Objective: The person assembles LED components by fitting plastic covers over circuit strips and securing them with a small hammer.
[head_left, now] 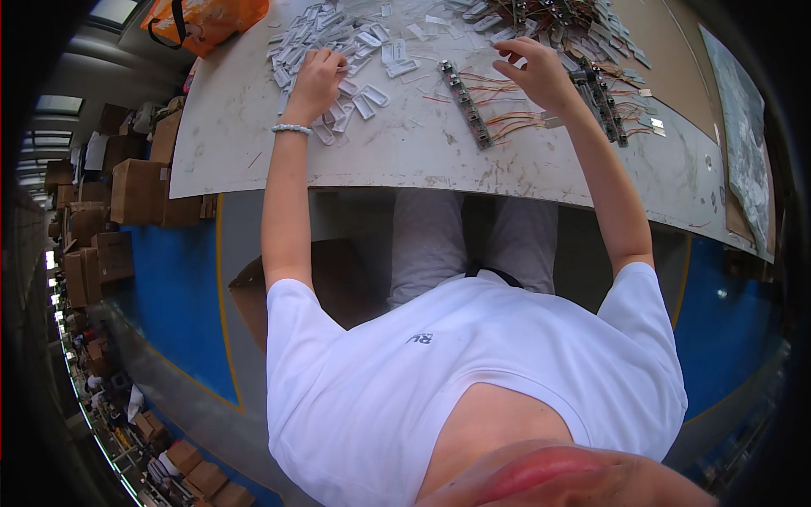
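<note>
My left hand [318,83], with a beaded bracelet at the wrist, is over a loose pile of small white plastic casings [372,95] on the table. Its fingers are curled together, and anything between the fingertips is hidden. Farther right, my right hand [541,78] hovers with thumb and fingers apart, nothing visible between them. Just left of it lies a strip of small circuit boards [465,106] with thin red and yellow wires [515,123] running right. Another row of wired boards [605,106] lies to the right, beside my right wrist.
A heap of wired boards and parts [562,15] covers the far right of the white table [236,144]. An orange bag [211,24] stands at the far left corner. Cardboard boxes [139,192] are stacked left, and a plastic-covered sheet [737,127] lies at the right edge.
</note>
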The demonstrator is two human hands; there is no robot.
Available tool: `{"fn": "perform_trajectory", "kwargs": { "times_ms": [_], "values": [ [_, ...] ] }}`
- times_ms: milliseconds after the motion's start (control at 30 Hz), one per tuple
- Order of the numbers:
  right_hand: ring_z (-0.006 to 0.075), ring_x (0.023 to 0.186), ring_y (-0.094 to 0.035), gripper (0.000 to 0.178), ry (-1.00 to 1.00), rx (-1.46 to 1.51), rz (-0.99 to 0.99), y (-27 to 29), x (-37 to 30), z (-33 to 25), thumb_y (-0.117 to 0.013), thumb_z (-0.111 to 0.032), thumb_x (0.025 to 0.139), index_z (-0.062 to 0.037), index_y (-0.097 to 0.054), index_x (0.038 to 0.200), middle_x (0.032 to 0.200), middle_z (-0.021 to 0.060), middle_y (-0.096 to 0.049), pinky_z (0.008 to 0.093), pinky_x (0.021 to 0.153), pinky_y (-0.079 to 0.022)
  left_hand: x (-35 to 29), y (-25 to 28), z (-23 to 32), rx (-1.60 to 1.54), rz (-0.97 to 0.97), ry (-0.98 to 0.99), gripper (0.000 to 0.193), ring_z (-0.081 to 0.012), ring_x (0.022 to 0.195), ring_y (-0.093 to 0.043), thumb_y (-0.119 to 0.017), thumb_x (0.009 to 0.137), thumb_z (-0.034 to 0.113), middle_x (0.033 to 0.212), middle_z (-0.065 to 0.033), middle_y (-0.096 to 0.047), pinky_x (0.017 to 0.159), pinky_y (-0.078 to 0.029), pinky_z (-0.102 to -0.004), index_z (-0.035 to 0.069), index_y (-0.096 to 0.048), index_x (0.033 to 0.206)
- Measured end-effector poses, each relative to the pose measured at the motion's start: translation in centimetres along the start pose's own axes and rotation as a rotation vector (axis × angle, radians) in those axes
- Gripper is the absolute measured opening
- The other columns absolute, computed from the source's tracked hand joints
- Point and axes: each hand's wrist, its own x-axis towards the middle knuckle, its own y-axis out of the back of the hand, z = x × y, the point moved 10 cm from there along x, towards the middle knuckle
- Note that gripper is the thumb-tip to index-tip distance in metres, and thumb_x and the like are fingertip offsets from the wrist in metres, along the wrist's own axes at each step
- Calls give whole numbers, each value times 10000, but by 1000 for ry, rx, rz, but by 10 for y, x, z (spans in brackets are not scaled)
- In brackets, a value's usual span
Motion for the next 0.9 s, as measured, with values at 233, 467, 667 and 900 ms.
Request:
{"fn": "perform_trajectory", "kwargs": {
  "times_ms": [233, 467, 667, 900],
  "values": [
    [108, 857, -668, 258, 71, 807, 155, 20, 2, -26, -661, -116, 965, -49, -707, 1210, 917, 51, -712, 235, 701, -548, 55, -5, 133, -1468, 278, 172, 359, -119, 935, -662, -711, 896, -19, 1043, -57, -687, 785, -531, -246, 23, -636, 1245],
    [127, 854, -696, 239, -125, 840, 141, 35, -16, 37, -722, -82, 922, 31, -678, 1128, 962, 75, -727, 255, 710, -574, 94, -42, 201, -1486, 510, 258, 205, -134, 856, -658, -783, 853, 30, 986, -95, -685, 774, -522, -269, -22, -653, 1003],
    [118, 750, -672, 201, -237, 922, 302, 50, -44, 103, -682, -95, 953, 35, -685, 1106, 904, 60, -708, 253, 631, -560, 111, -72, 218, -1202, 349, 323, 222, -153, 849, -640, -787, 863, 146, 934, -69, -692, 773, -515, -287, -18, -676, 963],
    [74, 649, -600, 149, -333, 588, 353, 87, -76, 119, -641, -28, 928, 39, -710, 1043, 767, 32, -668, 237, 579, -495, 88, -101, 260, -478, -50, -13, 248, -313, 921, -626, -762, 814, 225, 966, -152, -679, 838, -496, -409, 18, -716, 942]
  ]
}}
